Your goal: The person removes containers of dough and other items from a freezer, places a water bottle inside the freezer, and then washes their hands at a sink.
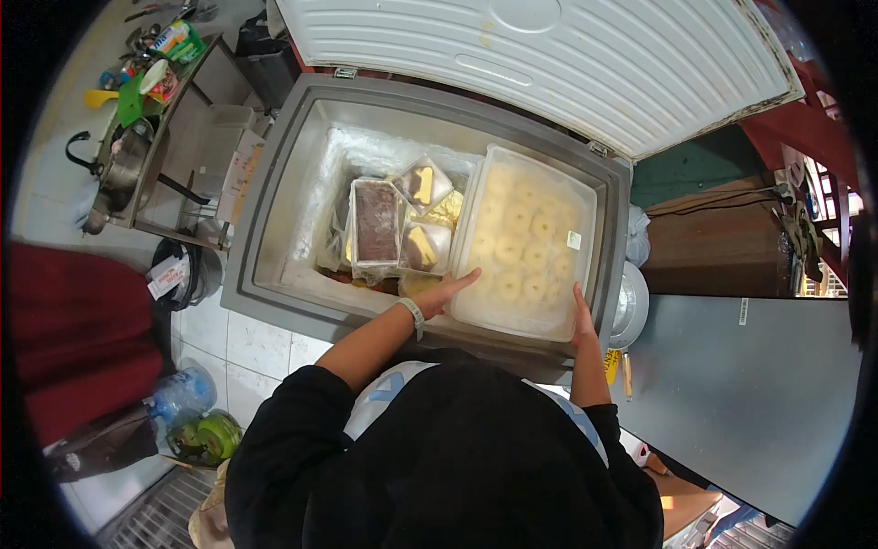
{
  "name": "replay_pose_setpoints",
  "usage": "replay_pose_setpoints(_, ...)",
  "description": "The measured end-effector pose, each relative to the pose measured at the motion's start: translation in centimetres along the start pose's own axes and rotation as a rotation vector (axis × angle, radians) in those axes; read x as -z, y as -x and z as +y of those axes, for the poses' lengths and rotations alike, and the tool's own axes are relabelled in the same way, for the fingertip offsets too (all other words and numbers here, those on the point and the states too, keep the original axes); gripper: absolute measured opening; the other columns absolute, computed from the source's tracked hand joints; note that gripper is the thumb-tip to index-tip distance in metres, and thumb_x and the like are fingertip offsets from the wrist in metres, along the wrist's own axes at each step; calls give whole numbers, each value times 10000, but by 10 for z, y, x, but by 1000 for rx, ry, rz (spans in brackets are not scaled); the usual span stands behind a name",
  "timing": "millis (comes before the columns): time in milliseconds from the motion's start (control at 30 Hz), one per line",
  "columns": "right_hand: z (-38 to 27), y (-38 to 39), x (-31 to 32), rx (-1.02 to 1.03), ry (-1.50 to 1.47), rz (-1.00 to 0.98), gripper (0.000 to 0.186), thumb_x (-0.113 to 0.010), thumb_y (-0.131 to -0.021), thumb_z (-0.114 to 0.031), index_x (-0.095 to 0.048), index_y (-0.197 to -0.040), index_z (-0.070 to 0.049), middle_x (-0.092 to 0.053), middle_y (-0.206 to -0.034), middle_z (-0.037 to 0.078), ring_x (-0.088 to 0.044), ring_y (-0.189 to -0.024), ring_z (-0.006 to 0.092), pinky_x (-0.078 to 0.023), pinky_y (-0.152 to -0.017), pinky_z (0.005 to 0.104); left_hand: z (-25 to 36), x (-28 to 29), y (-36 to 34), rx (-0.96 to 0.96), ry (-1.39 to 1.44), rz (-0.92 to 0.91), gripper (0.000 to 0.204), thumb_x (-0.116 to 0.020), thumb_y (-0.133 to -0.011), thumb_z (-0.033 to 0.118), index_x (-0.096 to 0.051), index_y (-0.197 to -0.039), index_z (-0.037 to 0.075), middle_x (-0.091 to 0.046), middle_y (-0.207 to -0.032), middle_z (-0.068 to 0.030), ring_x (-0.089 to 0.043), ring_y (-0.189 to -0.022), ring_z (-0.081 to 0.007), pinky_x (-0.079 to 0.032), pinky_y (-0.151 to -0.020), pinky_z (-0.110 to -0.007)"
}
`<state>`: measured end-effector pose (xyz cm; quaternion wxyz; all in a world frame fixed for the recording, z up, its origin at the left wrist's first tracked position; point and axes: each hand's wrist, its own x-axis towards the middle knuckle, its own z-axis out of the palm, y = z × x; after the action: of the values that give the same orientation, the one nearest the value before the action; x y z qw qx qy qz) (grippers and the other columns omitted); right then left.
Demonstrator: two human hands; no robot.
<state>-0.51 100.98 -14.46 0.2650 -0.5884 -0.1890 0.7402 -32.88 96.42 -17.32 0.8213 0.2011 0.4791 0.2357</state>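
Both my hands are on a translucent plastic container (585,197) at the right side of an open chest freezer (262,206). Pale ring-shaped doughnuts (512,247) show through its cloudy lid. My left hand (443,294) grips the near left corner, thumb on top. At the near right corner, my right hand (583,318) presses along the side, its lower fingers hidden. Left of the container, inside the freezer, lie a box of dark brown food (377,224) and two clear-topped packs with yellow pieces, a far pack (425,186) and a near pack (424,247).
The white freezer lid (585,82) stands raised at the back. A grey table (732,366) is on the right, beside a round metal pan (629,306). At left are a shelf with a metal pot (126,165), a water bottle (183,393) and a red cloth (82,329).
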Motion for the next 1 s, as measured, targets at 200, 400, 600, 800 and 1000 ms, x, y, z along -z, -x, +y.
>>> replay_pose_setpoints(200,15,-19,22,92,241,259,873,-522,-762,-629,-338,-1317,20,-390,-1333,148,-387,-1212,259,-292,-1005,356,22,-5,25,-45,-316,209,1076,-528,-686,714,-106,-1369,-2,-305,-1355,-181,-358,-1229,-279,-317,-961,-474)
replay_pose_setpoints(400,38,5,21,204,534,568,874,-520,-771,-613,-327,-1305,52,-396,-1310,219,-383,-1216,301,-298,-997,352,33,66,28,-26,-375,272,925,-559,-737,611,-224,-1317,-27,-408,-1243,-165,-473,-1049,-243,-391,-833,-412)
replay_pose_setpoints(600,76,66,-30,715,983,819,564,-597,-815,-284,-381,-1229,31,-419,-1222,272,-392,-1148,425,-331,-957,439,-1,151,-18,-224,-490,663,573,-631,-756,391,-494,-1093,-50,-566,-929,-126,-537,-816,-174,-446,-687,-303)
replay_pose_setpoints(800,94,80,-70,864,1110,1026,410,-570,-827,-213,-444,-1163,-14,-422,-1214,252,-421,-1125,401,-362,-911,437,33,125,-23,-4,-372,610,401,-680,-697,301,-571,-852,-52,-570,-840,-116,-535,-668,-157,-425,-538,-303)
replay_pose_setpoints(1000,96,79,-71,827,1077,1135,332,-578,-812,-229,-512,-1090,-59,-450,-1198,208,-466,-1077,368,-395,-853,427,48,110,-15,92,-309,617,295,-690,-655,269,-578,-693,-1,-538,-709,-68,-449,-509,-150,-344,-457,-323)
